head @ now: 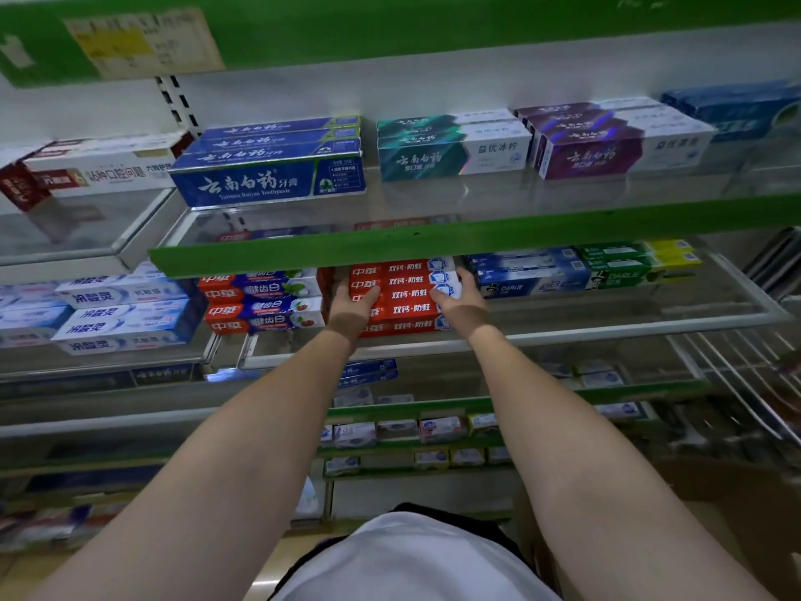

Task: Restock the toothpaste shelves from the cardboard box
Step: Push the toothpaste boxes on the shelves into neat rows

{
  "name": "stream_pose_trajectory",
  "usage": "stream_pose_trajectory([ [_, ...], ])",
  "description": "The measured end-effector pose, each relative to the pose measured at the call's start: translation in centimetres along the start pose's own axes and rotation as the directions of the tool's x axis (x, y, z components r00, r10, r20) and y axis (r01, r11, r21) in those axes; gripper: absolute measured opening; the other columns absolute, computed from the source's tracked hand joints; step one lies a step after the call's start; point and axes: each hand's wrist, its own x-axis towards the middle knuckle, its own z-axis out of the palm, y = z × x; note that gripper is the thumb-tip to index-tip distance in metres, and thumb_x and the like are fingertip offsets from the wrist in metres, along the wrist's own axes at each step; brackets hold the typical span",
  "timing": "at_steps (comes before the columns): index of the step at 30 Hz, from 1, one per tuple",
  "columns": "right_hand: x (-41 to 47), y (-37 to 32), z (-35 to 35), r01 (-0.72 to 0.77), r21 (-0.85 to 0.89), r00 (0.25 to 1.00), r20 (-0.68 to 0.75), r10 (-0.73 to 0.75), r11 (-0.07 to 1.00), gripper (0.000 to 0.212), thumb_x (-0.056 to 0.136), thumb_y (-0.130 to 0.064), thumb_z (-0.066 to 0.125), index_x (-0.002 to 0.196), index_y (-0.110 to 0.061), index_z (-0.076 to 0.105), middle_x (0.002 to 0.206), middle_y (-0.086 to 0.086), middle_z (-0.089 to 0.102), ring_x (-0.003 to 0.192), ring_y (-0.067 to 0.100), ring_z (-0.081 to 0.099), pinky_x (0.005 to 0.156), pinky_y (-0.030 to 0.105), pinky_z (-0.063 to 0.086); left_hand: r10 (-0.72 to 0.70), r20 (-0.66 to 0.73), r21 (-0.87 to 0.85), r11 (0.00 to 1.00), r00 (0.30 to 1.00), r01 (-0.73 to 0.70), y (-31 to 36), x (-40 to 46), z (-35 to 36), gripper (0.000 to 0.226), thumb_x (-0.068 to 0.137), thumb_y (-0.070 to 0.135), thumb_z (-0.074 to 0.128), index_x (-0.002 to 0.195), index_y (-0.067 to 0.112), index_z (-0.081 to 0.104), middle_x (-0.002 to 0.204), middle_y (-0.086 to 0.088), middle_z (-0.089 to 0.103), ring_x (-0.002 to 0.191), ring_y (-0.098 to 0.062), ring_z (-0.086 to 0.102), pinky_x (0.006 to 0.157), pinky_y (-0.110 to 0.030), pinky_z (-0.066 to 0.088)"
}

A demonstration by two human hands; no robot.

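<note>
A stack of red toothpaste boxes (407, 294) stands on the middle glass shelf (585, 329), just under the green edge of the shelf above. My left hand (352, 306) lies against the stack's left end with its thumb across the front. My right hand (463, 297) presses on the stack's right end, fingers reaching up beside the top boxes. Both hands' fingers look fairly straight. At the lower right a brown cardboard box (719, 488) shows blurred beside my right forearm; its contents are hidden.
Red-and-blue toothpaste boxes (264, 303) stand directly left of the stack, and blue and green Darlie boxes (563, 275) directly right. The upper shelf holds blue (268, 180), teal (450, 154) and purple (615, 149) boxes. The green shelf edge (433, 240) overhangs my hands.
</note>
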Motion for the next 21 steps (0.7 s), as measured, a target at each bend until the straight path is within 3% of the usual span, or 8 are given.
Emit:
stream_pose_trajectory([
  [6,0.0,-0.2,0.1,-0.013,-0.021,1.000,0.000,0.013,1.000,0.066,0.100,-0.023,0.062,0.156,-0.022,0.027,0.142,0.008,0.048,0.118,0.025,0.056,0.077,0.031,0.051,-0.008,-0.001,0.045,0.999,1.000,0.008,0.0,0.2,-0.1,0.067,0.095,0.035,0.067,0.151,0.029,0.031,0.126,-0.011,0.061,0.106,-0.033,0.067,0.092,-0.054,0.056],
  [11,-0.1,-0.2,0.4,-0.018,0.018,1.000,0.001,0.018,1.000,0.069,0.098,-0.022,0.065,0.156,-0.022,0.027,0.139,0.010,0.052,0.119,0.028,0.058,0.089,0.041,0.057,-0.014,-0.008,0.096,0.995,1.000,0.014,-2.3,3.5,-0.8,0.083,0.078,0.054,0.070,0.150,0.035,0.034,0.134,-0.008,0.059,0.116,-0.035,0.062,0.097,-0.057,0.052],
  [16,0.0,-0.1,0.4,-0.018,0.022,1.000,0.009,0.018,1.000,0.070,0.098,-0.025,0.065,0.156,-0.024,0.026,0.142,0.011,0.050,0.125,0.032,0.056,0.098,0.054,0.054,0.006,-0.004,0.127,0.992,1.000,-0.006,-1.4,2.1,-0.6,0.067,0.089,0.049,0.064,0.148,0.029,0.038,0.130,-0.008,0.061,0.113,-0.033,0.064,0.096,-0.055,0.054],
  [21,-0.5,-0.5,0.0,-0.015,-0.022,0.999,0.031,0.016,1.000,0.070,0.102,-0.026,0.058,0.160,-0.024,0.019,0.152,0.004,0.038,0.133,0.028,0.048,0.094,0.037,0.048,0.002,-0.028,0.163,0.987,1.000,0.003,-1.9,3.1,-0.7,0.072,0.085,0.055,0.062,0.148,0.032,0.036,0.133,-0.007,0.060,0.118,-0.034,0.061,0.099,-0.055,0.051],
])
